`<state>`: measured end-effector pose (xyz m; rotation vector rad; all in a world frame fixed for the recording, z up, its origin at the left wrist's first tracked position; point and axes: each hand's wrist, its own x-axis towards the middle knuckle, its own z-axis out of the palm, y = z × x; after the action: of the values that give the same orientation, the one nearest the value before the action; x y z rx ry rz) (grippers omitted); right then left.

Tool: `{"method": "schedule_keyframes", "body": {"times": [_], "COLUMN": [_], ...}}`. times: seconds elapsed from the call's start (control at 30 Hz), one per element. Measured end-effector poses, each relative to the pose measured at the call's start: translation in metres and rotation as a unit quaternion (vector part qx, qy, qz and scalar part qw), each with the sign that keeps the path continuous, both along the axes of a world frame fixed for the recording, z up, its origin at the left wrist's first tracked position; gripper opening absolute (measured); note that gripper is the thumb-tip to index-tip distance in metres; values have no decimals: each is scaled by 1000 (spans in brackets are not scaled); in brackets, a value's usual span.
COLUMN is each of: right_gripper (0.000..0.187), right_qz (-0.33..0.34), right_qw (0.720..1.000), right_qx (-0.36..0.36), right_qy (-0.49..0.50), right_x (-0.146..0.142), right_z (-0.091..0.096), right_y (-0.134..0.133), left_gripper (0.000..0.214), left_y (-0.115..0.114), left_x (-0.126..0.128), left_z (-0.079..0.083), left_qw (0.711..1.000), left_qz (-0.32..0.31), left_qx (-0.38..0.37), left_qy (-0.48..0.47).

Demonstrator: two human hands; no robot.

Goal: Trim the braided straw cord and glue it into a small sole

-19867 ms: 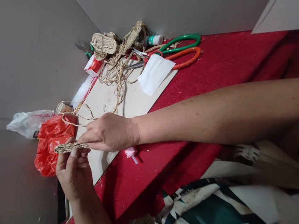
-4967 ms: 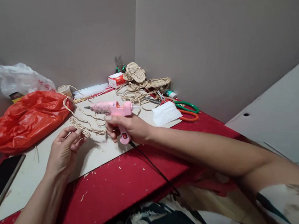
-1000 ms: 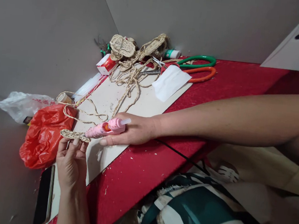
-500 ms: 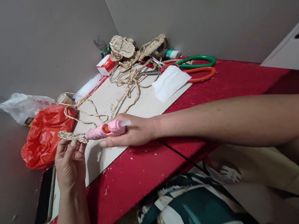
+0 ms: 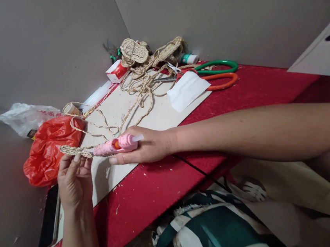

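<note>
My right hand is wrapped round a pink hot glue gun with a clear glue stick poking from its back end. The gun's tip is at the right end of a small coiled piece of braided straw cord. Between the thumb and fingers of my left hand, palm turned up, that braided piece is pinched along its lower edge. Loose braided cord trails behind it across a pale board. The contact between tip and cord is too small to make out.
Beside my left hand lie a red plastic bag and a phone. Farther back are straw cord bundles, scissors with green and orange handles, white paper and a red-white box. A black cable crosses the red table.
My left hand and the braided piece have shifted slightly to the left, away from the glue gun's body. My right hand with the gun has barely moved.
</note>
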<state>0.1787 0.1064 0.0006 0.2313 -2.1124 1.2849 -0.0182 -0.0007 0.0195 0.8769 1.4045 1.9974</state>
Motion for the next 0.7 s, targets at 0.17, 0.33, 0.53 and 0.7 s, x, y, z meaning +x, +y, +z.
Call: {"method": "schedule_keyframes", "body": {"times": [0.17, 0.33, 0.53, 0.7], "right_gripper": [41, 31, 31, 26], "right_qz": [3, 4, -9, -6], "right_qw": [1000, 1000, 1000, 1000], "right_qx": [-9, -3, 0, 5], "right_qy": [5, -4, -10, 0], "right_x": [0, 0, 1, 1], "right_z": [-1, -1, -2, -2], "right_y": [0, 0, 0, -2], "left_gripper": [21, 21, 20, 20], "left_y": [0, 0, 0, 0], "left_x": [0, -1, -2, -3], "left_z": [1, 1, 0, -1], "left_qw": [1000, 1000, 1000, 1000], "left_qz": [7, 9, 12, 9], "left_qx": [-3, 4, 4, 0], "left_qy": [-4, -7, -1, 6]}}
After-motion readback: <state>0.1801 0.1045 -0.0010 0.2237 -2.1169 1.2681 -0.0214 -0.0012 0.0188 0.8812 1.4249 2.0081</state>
